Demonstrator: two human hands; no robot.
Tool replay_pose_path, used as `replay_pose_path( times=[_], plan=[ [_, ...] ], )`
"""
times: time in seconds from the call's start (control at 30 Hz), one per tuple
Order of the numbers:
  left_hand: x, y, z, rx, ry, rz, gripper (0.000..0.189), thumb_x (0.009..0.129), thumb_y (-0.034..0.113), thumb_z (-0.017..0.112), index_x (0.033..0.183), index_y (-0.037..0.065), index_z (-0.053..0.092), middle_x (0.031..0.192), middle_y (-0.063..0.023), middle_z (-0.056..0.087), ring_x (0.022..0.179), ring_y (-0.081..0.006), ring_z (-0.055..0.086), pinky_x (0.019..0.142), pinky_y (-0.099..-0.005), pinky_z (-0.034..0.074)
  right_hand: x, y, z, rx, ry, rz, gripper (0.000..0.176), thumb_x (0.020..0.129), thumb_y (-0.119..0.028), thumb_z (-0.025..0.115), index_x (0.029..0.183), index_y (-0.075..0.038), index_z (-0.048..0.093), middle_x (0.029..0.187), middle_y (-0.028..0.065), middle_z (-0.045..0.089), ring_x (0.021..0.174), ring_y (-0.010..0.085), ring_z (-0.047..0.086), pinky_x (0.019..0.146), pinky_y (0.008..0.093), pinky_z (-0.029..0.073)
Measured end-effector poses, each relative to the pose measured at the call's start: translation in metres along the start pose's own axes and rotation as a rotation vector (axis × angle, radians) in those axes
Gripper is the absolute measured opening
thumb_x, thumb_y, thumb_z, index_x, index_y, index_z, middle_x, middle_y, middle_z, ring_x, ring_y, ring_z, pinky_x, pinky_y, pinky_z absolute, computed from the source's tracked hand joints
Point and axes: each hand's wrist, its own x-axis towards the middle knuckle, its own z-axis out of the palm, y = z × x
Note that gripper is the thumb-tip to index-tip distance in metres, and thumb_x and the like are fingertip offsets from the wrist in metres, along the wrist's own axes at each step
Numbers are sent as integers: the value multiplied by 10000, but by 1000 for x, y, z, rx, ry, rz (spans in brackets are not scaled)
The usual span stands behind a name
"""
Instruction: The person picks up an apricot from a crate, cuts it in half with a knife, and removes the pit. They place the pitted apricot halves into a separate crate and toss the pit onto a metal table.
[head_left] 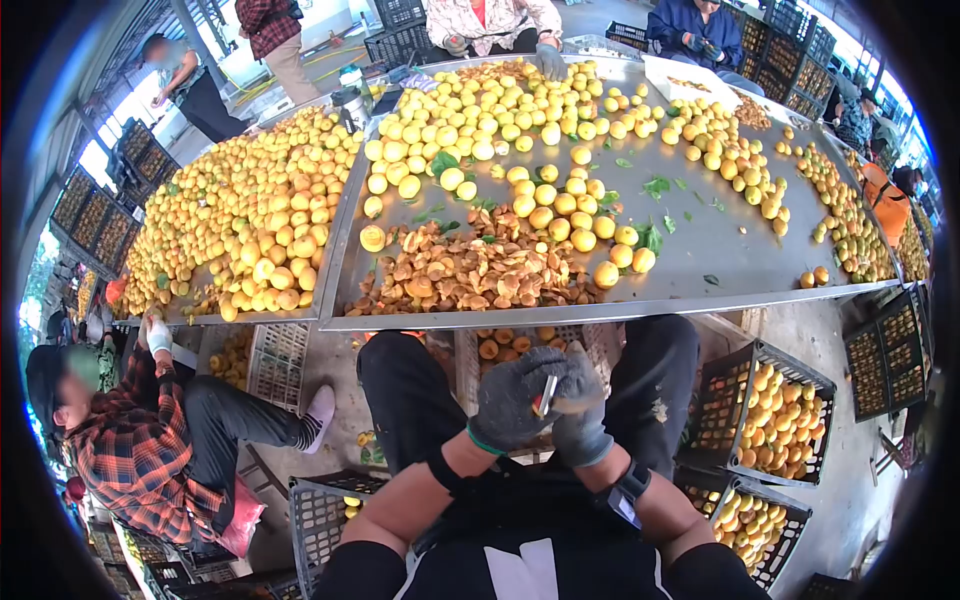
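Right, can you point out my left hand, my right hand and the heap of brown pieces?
Left hand [512,403]: head view, on the dark grey glove.
Right hand [581,428]: head view, on the middle of its grey glove.
Heap of brown pieces [482,265]: head view, on its middle.

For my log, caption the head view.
Gloved left hand and right hand close together before a metal table of yellow fruit.

Bench [690,265]: sheet metal, smooth, soft sheen. Gloves [510,402]: matt, fabric-like. Small tool [545,396] in the left grip: metallic-looking, bright. Whole fruit [265,215]: smooth skins, slight gloss. Brown pieces [470,268]: rough, uneven. Crate [722,402]: latticed plastic. Trousers [402,385]: matt cloth. Floor [855,510]: matt, concrete-like.
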Motion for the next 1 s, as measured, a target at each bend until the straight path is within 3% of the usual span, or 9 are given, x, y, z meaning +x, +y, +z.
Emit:
replay_pose_path(
  times=[0.03, 0.1, 0.27, 0.37, 0.4, 0.67, 0.8, 0.9, 1.0],
  plan=[
    [2, 1, 4, -3, -6, 2, 340, 746, 232, 648, 1072, 137, 635, 1053, -96, 619, 823, -306, 633, 716, -379, 514, 3, -2, 4, 2, 4, -4, 256, 922, -150, 481, 1130, -7, 525, 1001, 93, 591, 916, 197, 594, 792, 300, 468],
    [7, 7, 13, 38, 113, -132, 267, 797, 243, 626, 1019, 97, 640, 1008, -119, 626, 827, -329, 623, 736, -380, 511, 10, -16, 16, -1657, 4, -939, 215, 966, -157, 403, 1049, -5, 530, 949, 83, 575, 815, 161, 569, 706, 296, 448],
    [10, -3, 24, -769, 399, -972, 245, 918, 260, 518, 979, 40, 608, 783, -51, 619, 577, -157, 572, 490, -255, 438, 14, -30, 41, -775, 222, 62, 254, 975, -219, 408, 924, -9, 541, 725, 52, 547, 652, 161, 555, 627, 313, 463],
    [9, -28, 11, -1420, 514, -1231, 277, 925, 347, 482, 958, 91, 583, 731, -36, 609, 396, -122, 479, 326, -232, 350, 23, -31, 13, -1445, -122, -556, 316, 995, -262, 379, 941, -15, 569, 738, 14, 552, 680, 122, 557, 639, 294, 475],
    [1, -38, 9, -1379, 492, -1151, 295, 928, 378, 459, 931, 109, 580, 734, -45, 615, 380, -127, 465, 320, -224, 327, 22, -34, -2, -1127, -68, -137, 347, 997, -282, 385, 1047, -2, 583, 821, 15, 587, 754, 123, 569, 686, 293, 472],
    [-10, -31, -2, -994, 192, -1060, 307, 945, 296, 455, 1016, 34, 599, 851, -79, 648, 520, -127, 545, 440, -226, 433, 26, -20, -30, -747, -293, 252, 486, 997, -365, 362, 1321, -7, 424, 1196, 99, 536, 1000, 151, 558, 932, 301, 426],
    [-11, -12, 10, -756, 185, -978, 282, 954, 289, 495, 990, 52, 643, 821, -44, 649, 435, -78, 489, 402, -199, 391, 0, -24, 15, -483, -88, 514, 307, 949, -283, 520, 1094, -14, 545, 987, 27, 579, 906, 97, 547, 792, 239, 455],
    [-18, -18, -15, -588, 145, -924, 233, 941, 228, 530, 1012, 43, 652, 775, -34, 654, 434, -56, 476, 404, -189, 370, -2, -29, 5, -958, -1, 92, 269, 908, -258, 594, 1057, -39, 547, 912, 6, 573, 829, 74, 550, 711, 216, 455],
    [-8, -13, -41, -812, 352, -1005, 241, 934, 203, 539, 1008, -8, 628, 704, -71, 656, 409, -50, 452, 389, -192, 342, -6, -66, 1, -747, -64, 554, 325, 864, -217, 639, 1123, -57, 526, 945, 29, 585, 847, 126, 585, 724, 228, 474]
  ],
)
